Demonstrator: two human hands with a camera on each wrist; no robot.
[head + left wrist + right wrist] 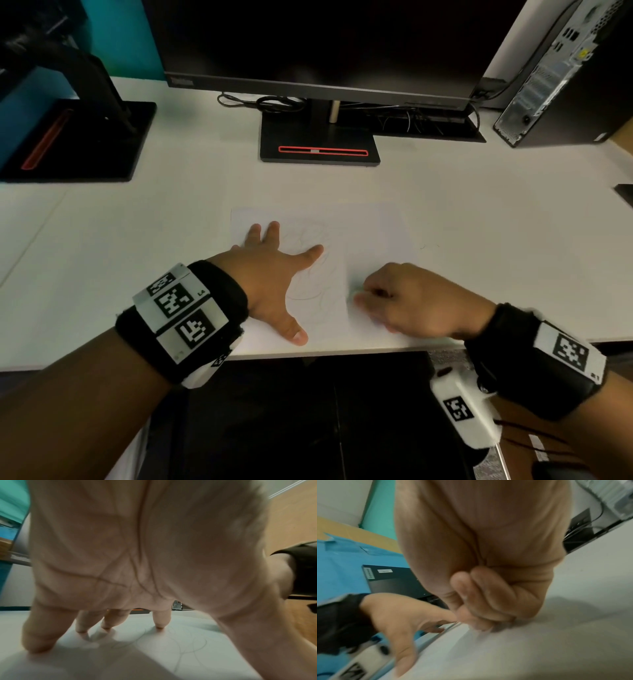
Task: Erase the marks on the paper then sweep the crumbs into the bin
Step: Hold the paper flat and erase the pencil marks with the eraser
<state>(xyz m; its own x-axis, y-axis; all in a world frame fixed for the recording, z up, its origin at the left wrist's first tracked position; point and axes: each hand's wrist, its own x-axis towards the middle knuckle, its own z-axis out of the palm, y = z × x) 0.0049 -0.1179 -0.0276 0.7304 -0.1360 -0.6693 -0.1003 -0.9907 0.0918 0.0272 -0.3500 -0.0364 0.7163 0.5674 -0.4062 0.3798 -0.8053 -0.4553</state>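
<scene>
Lying under the spread left hand (274, 277) and curled right hand (407, 301): paper (370, 233).

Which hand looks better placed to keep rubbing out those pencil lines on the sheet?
The right hand, I'd say. Its fingers are curled and pressed down on the paper, though any eraser is hidden. The left hand lies flat with fingers spread, pinning the sheet beside the faint pencil lines.

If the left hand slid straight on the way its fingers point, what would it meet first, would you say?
Probably the monitor base. The left hand lies flat on the paper, fingers pointing away across bare desk; nothing else shows between, though depth is uncertain.
</scene>
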